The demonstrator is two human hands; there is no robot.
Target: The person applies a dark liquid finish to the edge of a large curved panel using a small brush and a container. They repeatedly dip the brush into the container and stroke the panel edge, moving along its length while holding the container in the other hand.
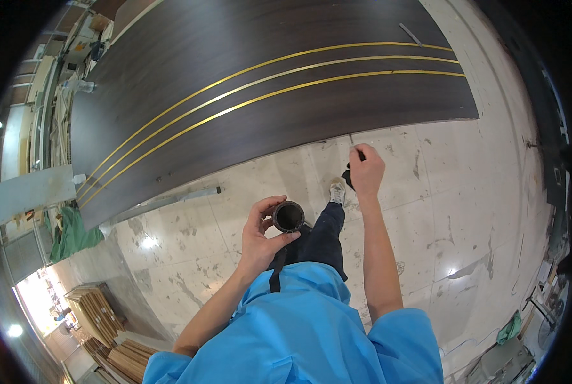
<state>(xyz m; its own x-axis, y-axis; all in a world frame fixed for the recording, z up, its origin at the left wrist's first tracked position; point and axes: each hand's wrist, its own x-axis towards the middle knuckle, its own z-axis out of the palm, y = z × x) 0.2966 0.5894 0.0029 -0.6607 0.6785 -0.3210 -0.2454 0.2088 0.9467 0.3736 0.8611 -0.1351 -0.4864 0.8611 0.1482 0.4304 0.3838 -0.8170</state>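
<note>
My left hand (260, 232) is wrapped round a dark, round, open-topped cup (299, 225), whose mouth faces up. My right hand (366, 168) is closed on a slim tool with a dark handle (361, 155). A thin tip (352, 137) sticks out past the fingers toward the panel's near edge; the tool's exact kind is not clear. Beyond both hands lies a large dark wood-grain panel (266, 121) with three gold strips (279, 75) running along it. A small grey blade-like piece (410, 34) rests on the panel's far right part.
A grey metal bar (170, 201) lies below the panel's near edge at the left. Green cloth (74, 233) hangs at the far left, near a pale board (26, 195). Stacked brown boards (97, 313) stand lower left. The tiled floor (420, 211) is scuffed.
</note>
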